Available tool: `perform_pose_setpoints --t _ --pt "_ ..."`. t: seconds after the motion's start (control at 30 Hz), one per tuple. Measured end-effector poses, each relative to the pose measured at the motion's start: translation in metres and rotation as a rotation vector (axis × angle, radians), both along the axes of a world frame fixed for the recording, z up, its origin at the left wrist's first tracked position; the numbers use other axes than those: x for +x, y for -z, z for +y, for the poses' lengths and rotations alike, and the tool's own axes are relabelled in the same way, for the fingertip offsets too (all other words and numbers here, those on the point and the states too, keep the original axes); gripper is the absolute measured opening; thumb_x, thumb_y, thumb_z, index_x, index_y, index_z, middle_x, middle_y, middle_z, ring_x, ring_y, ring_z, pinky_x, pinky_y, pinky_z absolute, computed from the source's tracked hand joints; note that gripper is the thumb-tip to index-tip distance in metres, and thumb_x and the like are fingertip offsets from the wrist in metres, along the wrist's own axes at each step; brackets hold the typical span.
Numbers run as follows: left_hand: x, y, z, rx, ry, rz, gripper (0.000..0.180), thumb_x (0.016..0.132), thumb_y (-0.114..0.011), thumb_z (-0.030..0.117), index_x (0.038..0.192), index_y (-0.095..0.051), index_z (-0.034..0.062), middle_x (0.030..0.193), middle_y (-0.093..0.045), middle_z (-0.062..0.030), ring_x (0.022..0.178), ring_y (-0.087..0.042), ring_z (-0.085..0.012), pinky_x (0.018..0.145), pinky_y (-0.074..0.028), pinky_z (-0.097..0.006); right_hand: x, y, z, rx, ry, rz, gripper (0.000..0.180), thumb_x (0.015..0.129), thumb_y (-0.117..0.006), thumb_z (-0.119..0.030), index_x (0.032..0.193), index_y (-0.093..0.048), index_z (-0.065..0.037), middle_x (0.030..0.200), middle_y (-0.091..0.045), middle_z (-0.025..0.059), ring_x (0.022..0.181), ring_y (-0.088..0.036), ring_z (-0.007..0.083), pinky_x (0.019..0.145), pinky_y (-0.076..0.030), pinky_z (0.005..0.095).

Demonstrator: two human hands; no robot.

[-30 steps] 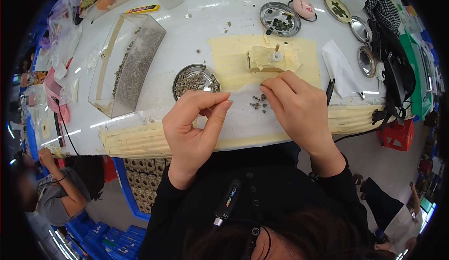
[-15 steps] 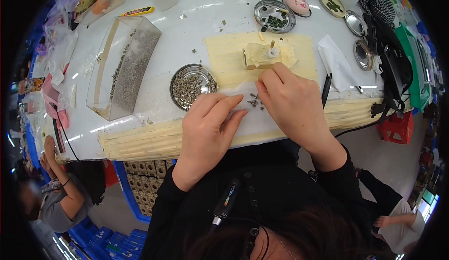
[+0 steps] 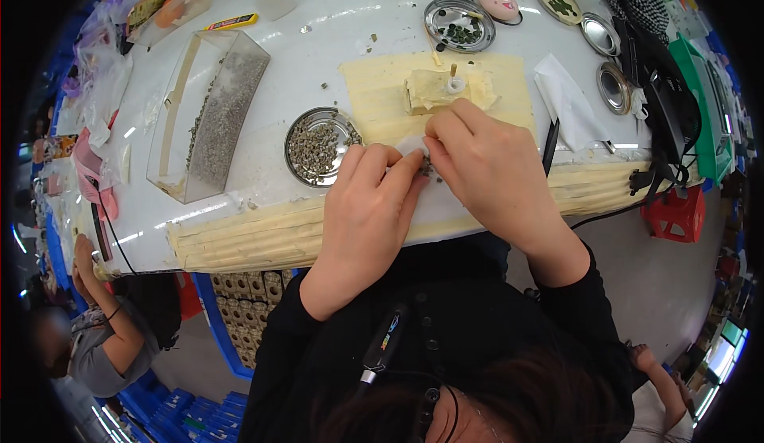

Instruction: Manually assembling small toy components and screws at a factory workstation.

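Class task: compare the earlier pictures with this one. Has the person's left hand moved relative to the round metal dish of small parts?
Yes. The left hand has moved forward and rightward beside the round metal dish, meeting the right hand.

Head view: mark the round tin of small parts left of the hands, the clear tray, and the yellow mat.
Round tin (image 3: 318, 147), head view, on the heap of small parts inside it.
Clear tray (image 3: 208, 117), head view, on its grey-filled floor.
Yellow mat (image 3: 374, 97), head view, on its bare left part.
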State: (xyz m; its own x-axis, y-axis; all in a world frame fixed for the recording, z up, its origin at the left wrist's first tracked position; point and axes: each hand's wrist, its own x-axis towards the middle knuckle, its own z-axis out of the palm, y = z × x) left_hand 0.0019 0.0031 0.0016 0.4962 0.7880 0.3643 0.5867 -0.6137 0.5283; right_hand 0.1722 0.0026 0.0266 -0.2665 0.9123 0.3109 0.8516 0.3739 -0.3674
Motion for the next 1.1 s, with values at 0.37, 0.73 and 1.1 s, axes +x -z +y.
perform_pose_setpoints --t 0.37,0.73,1.1 --pt "0.03 -0.003 0.0 -0.167 0.147 -0.176 0.023 0.081 -0.07 0.0 0.104 -0.067 0.0006 0.087 -0.061 -0.0107 0.074 -0.061 -0.0269 0.065 -0.049 -0.034 0.05 -0.003 -0.02 0.08 0.211 0.45 0.009 0.081 -0.069 0.002 0.086 -0.063 -0.001 0.074 -0.064 0.0044 0.056 -0.06 0.0107 0.051 -0.047 0.023" --pt "0.022 -0.013 0.002 -0.337 0.046 -0.071 0.038 0.077 -0.075 0.002 0.113 -0.064 0.0 0.091 -0.058 -0.0092 0.069 -0.059 -0.0185 0.062 -0.05 -0.028 0.053 0.004 -0.027 -0.001 0.176 0.666 0.01 0.081 -0.071 0.003 0.091 -0.068 0.002 0.078 -0.067 0.007 0.066 -0.066 0.0122 0.061 -0.052 0.0223" --pt "0.027 -0.009 0.005 -0.551 0.066 -0.519 0.018 0.087 -0.067 -0.002 0.105 -0.067 -0.0041 0.091 -0.068 -0.01 0.079 -0.067 -0.0151 0.071 -0.055 -0.026 0.047 0.015 -0.031 -0.012 0.043 0.655 0.016 0.081 -0.071 0.004 0.096 -0.069 0.001 0.083 -0.068 0.0084 0.069 -0.067 0.0162 0.062 -0.054 0.0256"
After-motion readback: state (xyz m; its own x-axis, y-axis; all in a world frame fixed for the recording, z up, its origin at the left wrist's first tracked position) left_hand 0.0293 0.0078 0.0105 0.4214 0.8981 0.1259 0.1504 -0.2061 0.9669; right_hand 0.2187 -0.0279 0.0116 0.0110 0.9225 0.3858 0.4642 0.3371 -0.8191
